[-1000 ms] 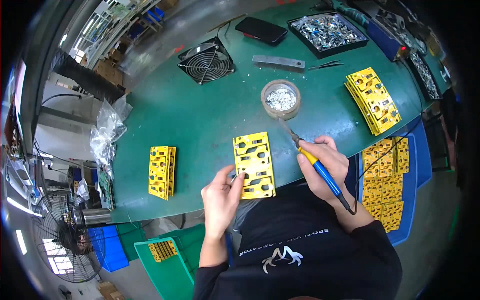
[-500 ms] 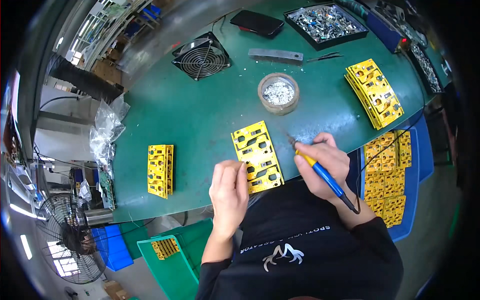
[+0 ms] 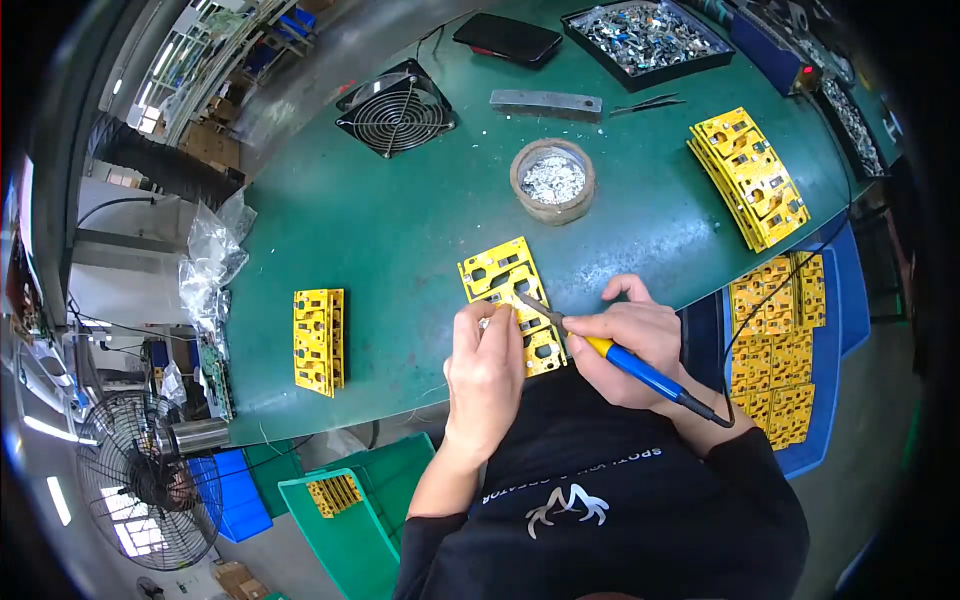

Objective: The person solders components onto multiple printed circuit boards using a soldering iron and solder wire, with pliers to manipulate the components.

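Note:
A yellow circuit board panel (image 3: 493,265) with dark cut-outs lies on the green table in front of me. My right hand (image 3: 630,345) is wrapped round a soldering iron (image 3: 645,372) with a blue and yellow handle. Its dark tip reaches over the middle of the panel; whether it touches is too small to tell. Over the panel's near left part, my left hand (image 3: 484,375) is closed in a pinch. What sits between those fingertips is hidden.
Stacks of yellow panels stand at left (image 3: 318,342) and right (image 3: 750,180). Beyond my panel are a round pot (image 3: 518,182) of silvery bits, a fan (image 3: 398,112), a metal bar (image 3: 546,104), tweezers (image 3: 648,104), a phone (image 3: 506,40) and a parts tray (image 3: 640,72). Bins (image 3: 825,370) hold more panels.
My right hand has brought the iron left, from beside the panel to over it. My left hand has moved right and up, further over the panel. The view has shifted slightly.

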A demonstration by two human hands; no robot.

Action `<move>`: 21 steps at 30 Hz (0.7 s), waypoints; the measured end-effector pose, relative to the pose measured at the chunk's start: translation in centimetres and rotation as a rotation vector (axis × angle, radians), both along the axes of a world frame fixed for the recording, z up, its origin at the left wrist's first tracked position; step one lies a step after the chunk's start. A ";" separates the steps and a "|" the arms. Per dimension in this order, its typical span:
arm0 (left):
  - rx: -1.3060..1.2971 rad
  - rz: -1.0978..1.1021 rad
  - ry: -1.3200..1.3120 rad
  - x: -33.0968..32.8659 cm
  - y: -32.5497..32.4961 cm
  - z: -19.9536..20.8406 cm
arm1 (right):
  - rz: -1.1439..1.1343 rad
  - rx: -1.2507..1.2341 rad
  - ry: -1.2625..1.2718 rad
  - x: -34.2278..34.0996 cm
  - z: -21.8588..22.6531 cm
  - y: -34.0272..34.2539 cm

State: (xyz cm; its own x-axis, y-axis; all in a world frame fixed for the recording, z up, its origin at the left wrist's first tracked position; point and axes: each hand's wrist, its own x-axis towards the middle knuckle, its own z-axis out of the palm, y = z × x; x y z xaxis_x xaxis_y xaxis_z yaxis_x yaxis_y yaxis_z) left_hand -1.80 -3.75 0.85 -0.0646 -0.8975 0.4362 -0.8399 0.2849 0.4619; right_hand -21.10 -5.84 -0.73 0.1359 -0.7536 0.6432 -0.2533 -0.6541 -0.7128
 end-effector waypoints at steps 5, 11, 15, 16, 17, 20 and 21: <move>0.000 0.029 -0.012 -0.7 0.2 0.1 | -0.001 0.025 -0.006 0.0 0.0 -0.1; -0.001 0.031 -0.041 -0.9 0.3 0.3 | 0.020 0.061 -0.018 0.1 0.0 -0.1; 0.002 0.031 -0.016 -0.9 0.2 0.4 | 0.006 0.046 -0.032 0.4 0.0 -0.2; 0.015 0.032 -0.023 -0.9 0.2 0.4 | 0.004 0.037 -0.038 0.5 0.0 -0.2; 0.028 0.033 -0.031 -0.9 0.2 0.4 | 0.002 0.028 -0.045 0.5 0.0 -0.2; 0.034 0.059 -0.085 -0.9 0.2 0.6 | 0.018 0.067 -0.031 0.4 0.1 -0.1; 0.034 0.059 -0.085 -0.9 0.2 0.6 | 0.018 0.066 -0.031 0.4 0.1 -0.1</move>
